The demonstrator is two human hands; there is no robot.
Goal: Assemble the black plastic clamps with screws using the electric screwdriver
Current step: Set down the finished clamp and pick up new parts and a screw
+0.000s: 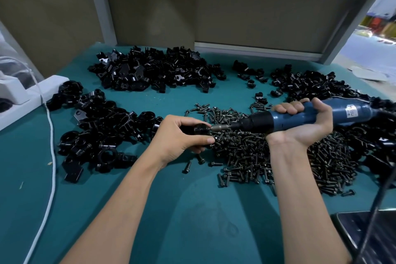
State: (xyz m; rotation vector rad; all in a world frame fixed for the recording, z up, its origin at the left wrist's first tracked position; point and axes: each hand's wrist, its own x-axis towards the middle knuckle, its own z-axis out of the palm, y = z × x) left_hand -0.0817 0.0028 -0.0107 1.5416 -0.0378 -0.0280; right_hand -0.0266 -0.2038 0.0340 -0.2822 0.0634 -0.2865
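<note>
A black plastic clamp (200,130) is gripped in the left hand (177,136) at the centre of the frame, the fingers curled over its top and the thumb pressed along its near side. It is held just above the teal table surface (150,203), at the left edge of the screw pile (267,154). Much of the clamp is hidden by the fingers.

The blue electric screwdriver (310,113) is held in the right hand (304,123) right of centre, palm turned up, with the fingers wrapped over the barrel. The tool is laid almost level, pointing left, and its metal bit (222,127) is set against the right face of the clamp. Whether a screw sits on the tip cannot be told. A black cord (379,195) is seen running from the tool's back end down the right edge of the frame.

The dark screws are spread in a broad heap under and below the screwdriver, with a few strays lying apart near the left wrist. Three heaps of black clamp parts are laid out around it: one at centre left (100,128), one at upper centre (150,70) and one at upper right (310,83).

A white cable (51,156) is trailed down the left side from a white box (32,92) at the left edge. A dark flat device (360,231) is partly seen in the lower right corner.
</note>
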